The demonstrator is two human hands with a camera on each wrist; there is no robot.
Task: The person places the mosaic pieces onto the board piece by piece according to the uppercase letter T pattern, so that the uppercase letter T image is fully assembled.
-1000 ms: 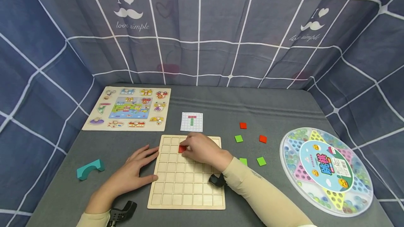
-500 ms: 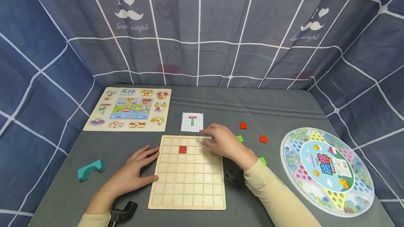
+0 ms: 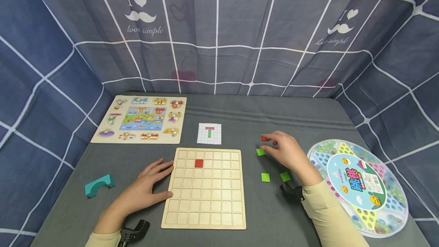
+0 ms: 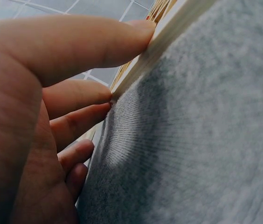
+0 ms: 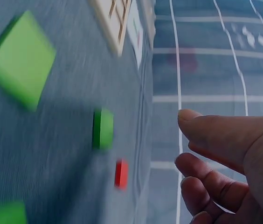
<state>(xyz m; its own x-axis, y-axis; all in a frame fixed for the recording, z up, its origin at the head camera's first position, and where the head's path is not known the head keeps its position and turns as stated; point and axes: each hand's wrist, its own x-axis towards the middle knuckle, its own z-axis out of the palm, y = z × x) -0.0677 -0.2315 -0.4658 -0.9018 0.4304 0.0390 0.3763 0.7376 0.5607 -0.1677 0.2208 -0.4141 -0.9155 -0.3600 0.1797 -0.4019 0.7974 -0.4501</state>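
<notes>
A pale wooden board [image 3: 202, 201], ruled into small squares, lies flat on the grey cloth [image 3: 258, 216]. One plain red tile [image 3: 199, 163] fills a cell in its second row from the top. The left hand [image 3: 149, 184] rests its fingertips against the board's left edge without clasping it. Off to the right, the right hand [image 3: 289, 153], fingers loose and gripping nothing, reaches over another bright red tile [image 3: 264, 139]; I can't tell if they touch. Glossy green tiles [image 3: 265, 177] lie nearby.

Table [image 3: 291, 115] covered in grey cloth [image 3: 240, 106], creased toward its back edge, slate-blue curtain [image 3: 240, 18] hung behind the table, printed with white hearts [image 3: 140, 1] and moustaches [image 3: 140, 16], darker gridded curtains [image 3: 31, 41] hung to its left and right.
</notes>
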